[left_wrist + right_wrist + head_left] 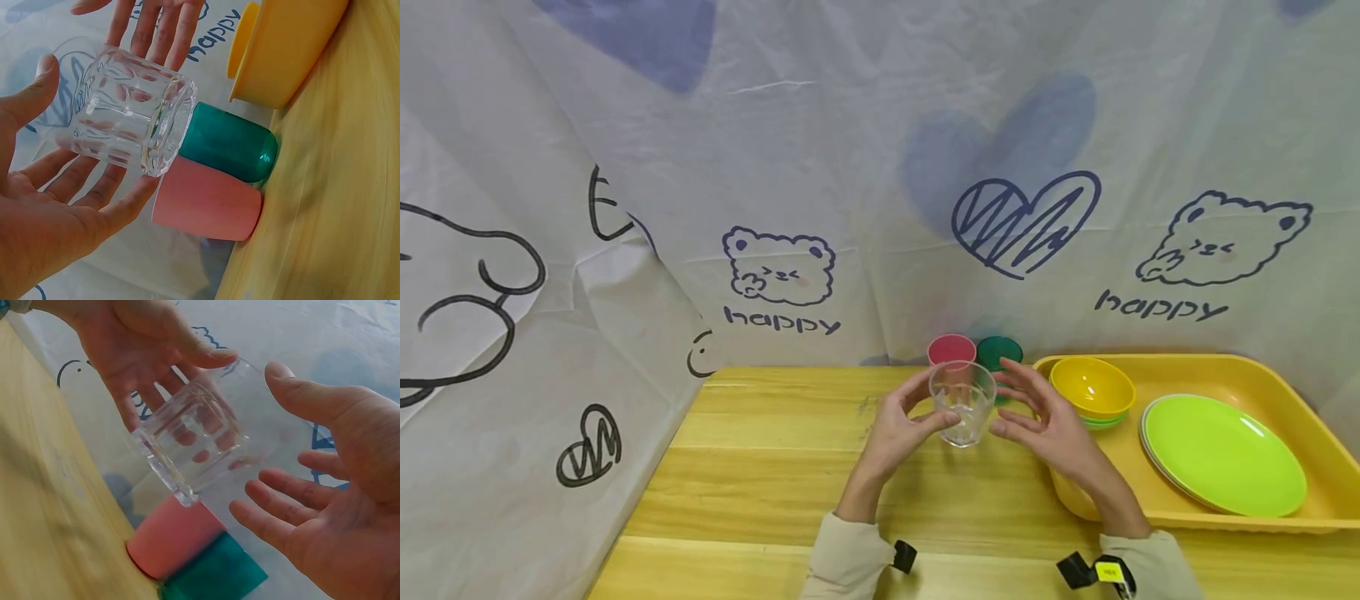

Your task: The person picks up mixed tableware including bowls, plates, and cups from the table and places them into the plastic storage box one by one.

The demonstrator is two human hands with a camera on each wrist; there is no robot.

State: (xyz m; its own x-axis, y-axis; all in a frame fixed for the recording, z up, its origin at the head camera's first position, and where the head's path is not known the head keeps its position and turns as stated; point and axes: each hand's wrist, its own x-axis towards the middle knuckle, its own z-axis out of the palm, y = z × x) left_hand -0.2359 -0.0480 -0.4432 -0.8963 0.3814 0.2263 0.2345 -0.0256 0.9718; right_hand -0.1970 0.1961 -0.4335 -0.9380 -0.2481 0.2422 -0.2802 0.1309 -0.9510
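Observation:
A clear, faceted drinking glass is held in the air above the wooden table, roughly upright with its mouth up. My left hand grips it from the left, thumb on the near side and fingers around the far side. On the other side, my right hand has its fingers spread and its palm turned toward the glass. A gap shows between that hand and the glass in the right wrist view. Behind the glass stand a pink cup and a green cup, side by side.
A yellow tray sits on the right of the wooden table. In it are stacked bowls, a yellow bowl on top, and stacked plates with a green plate uppermost. A printed white cloth hangs behind.

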